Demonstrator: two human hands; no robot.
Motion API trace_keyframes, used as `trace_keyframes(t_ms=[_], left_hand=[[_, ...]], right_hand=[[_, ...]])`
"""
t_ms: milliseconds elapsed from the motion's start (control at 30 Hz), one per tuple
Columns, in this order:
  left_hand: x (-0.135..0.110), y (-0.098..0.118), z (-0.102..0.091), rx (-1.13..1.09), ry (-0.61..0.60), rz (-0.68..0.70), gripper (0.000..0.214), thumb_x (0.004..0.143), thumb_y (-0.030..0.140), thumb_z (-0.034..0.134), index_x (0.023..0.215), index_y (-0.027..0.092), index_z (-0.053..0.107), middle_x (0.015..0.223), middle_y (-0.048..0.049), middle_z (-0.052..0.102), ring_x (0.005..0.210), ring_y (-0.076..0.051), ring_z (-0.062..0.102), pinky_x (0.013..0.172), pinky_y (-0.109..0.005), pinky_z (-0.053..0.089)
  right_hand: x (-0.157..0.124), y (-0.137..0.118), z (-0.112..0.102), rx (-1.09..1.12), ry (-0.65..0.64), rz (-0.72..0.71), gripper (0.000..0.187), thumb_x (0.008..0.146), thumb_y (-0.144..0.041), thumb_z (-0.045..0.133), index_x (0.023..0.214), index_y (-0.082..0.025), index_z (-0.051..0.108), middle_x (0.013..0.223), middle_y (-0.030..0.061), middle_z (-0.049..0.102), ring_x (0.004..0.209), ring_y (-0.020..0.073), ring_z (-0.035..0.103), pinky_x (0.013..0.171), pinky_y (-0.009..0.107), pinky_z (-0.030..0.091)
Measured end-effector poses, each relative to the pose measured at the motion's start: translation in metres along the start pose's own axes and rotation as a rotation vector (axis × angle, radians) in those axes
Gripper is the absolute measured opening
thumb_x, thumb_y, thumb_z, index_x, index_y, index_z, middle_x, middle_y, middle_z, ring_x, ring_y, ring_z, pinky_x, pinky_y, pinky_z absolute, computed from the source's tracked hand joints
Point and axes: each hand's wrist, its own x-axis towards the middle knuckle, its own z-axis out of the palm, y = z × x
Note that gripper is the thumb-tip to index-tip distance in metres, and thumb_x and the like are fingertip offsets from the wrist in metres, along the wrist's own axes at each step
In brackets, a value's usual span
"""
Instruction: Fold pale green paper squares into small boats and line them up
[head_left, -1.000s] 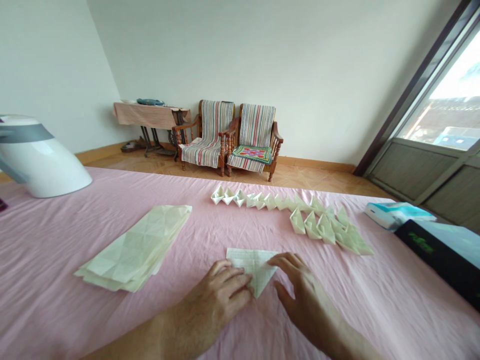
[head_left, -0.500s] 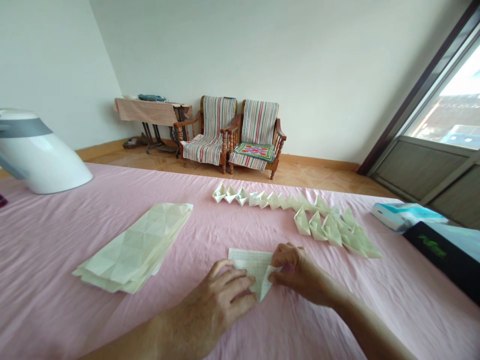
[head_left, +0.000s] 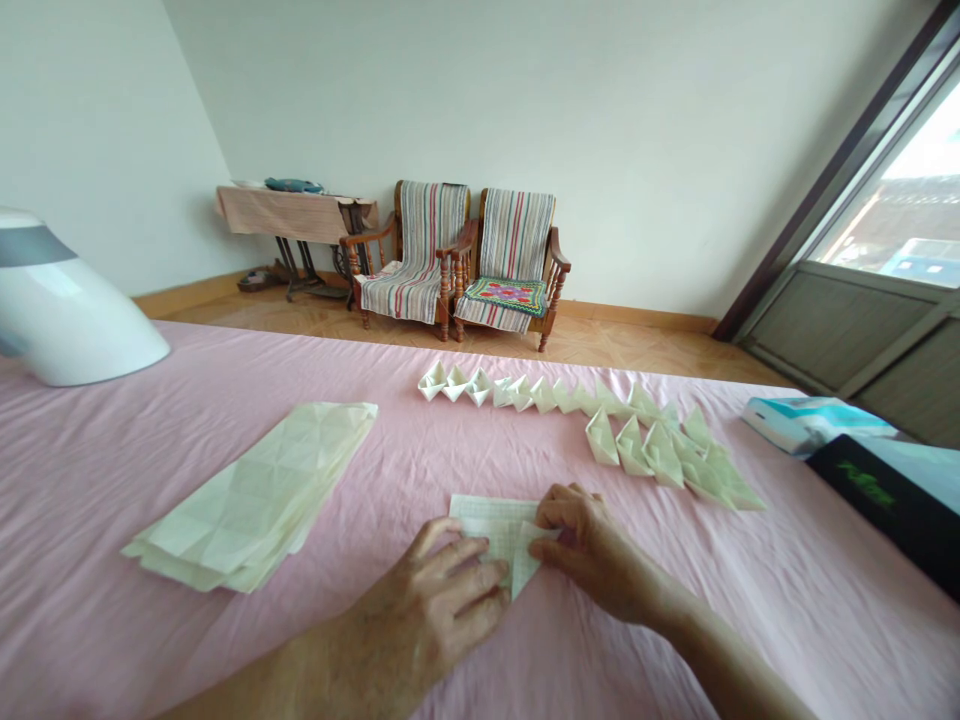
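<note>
A partly folded sheet of grid paper [head_left: 491,512] lies on the pink cloth before me, with a flap turned in at its right side. My left hand [head_left: 454,590] rests over the left part of the sheet, fingers spread and lying flat on it. Pinched between thumb and fingers of my right hand [head_left: 585,535] is the flap at the paper's right edge. Behind my hands stand several folded paper boats [head_left: 540,394] in a row, and a nearer group of paper boats [head_left: 664,455] overlaps at its right end.
A stack of creased paper sheets [head_left: 259,490] lies at the left on the pink cloth [head_left: 390,440]. A white jug [head_left: 90,320] stands far left. On the right are a tissue pack [head_left: 810,422] and a black box [head_left: 870,500]. Two wooden armchairs [head_left: 502,255] stand beyond.
My right hand has brought the flap a little further left over the sheet. My left hand still presses on the paper. The view has shifted slightly.
</note>
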Motion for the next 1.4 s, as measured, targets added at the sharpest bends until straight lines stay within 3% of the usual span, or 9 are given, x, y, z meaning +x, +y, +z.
trace_keyframes(t_ms=[300, 600, 800, 933, 1400], left_hand=[[-0.001, 0.002, 0.002, -0.007, -0.043, -0.039, 0.022, 0.099, 0.021, 0.047, 0.117, 0.019, 0.06, 0.113, -0.0076, 0.066, 0.11, -0.022, 0.056, 0.106, -0.044, 0.031], [0.003, 0.01, -0.009, 0.006, -0.068, -0.084, 0.033, 0.104, 0.019, 0.03, 0.118, 0.017, 0.06, 0.116, -0.0051, 0.067, 0.105, -0.021, 0.057, 0.102, -0.042, 0.029], [0.001, 0.003, -0.006, -0.087, -0.101, -0.083, 0.027, 0.102, 0.017, 0.038, 0.119, 0.018, 0.058, 0.114, -0.0046, 0.067, 0.109, -0.021, 0.056, 0.104, -0.041, 0.029], [0.0, -0.001, -0.002, -0.118, -0.06, -0.077, 0.025, 0.1, 0.013, 0.043, 0.119, 0.02, 0.058, 0.113, -0.0061, 0.067, 0.111, -0.02, 0.056, 0.105, -0.04, 0.03], [0.005, -0.001, -0.005, -0.084, -0.028, -0.062, 0.031, 0.101, 0.015, 0.042, 0.128, 0.023, 0.054, 0.111, -0.0059, 0.067, 0.104, -0.019, 0.058, 0.102, -0.04, 0.032]], right_hand=[[-0.002, -0.008, 0.003, -0.111, 0.027, 0.011, 0.011, 0.079, -0.013, 0.064, 0.072, -0.019, 0.057, 0.082, 0.0004, 0.06, 0.083, 0.0195, 0.049, 0.073, 0.033, 0.029], [-0.004, -0.008, 0.009, -0.179, 0.057, -0.029, 0.011, 0.083, -0.013, 0.063, 0.077, -0.02, 0.057, 0.088, 0.0012, 0.06, 0.086, 0.0201, 0.048, 0.074, 0.033, 0.029], [-0.004, -0.006, 0.009, -0.162, 0.051, -0.03, 0.013, 0.081, -0.011, 0.064, 0.077, -0.02, 0.056, 0.088, 0.0006, 0.059, 0.086, 0.0197, 0.048, 0.074, 0.033, 0.029], [-0.004, -0.005, 0.009, -0.154, 0.049, -0.034, 0.013, 0.08, -0.011, 0.065, 0.076, -0.02, 0.056, 0.087, -0.0002, 0.059, 0.086, 0.0188, 0.048, 0.074, 0.033, 0.029], [-0.004, -0.003, 0.01, -0.155, 0.057, -0.038, 0.014, 0.079, -0.011, 0.065, 0.074, -0.021, 0.056, 0.086, -0.0006, 0.06, 0.085, 0.0187, 0.048, 0.074, 0.033, 0.028]])
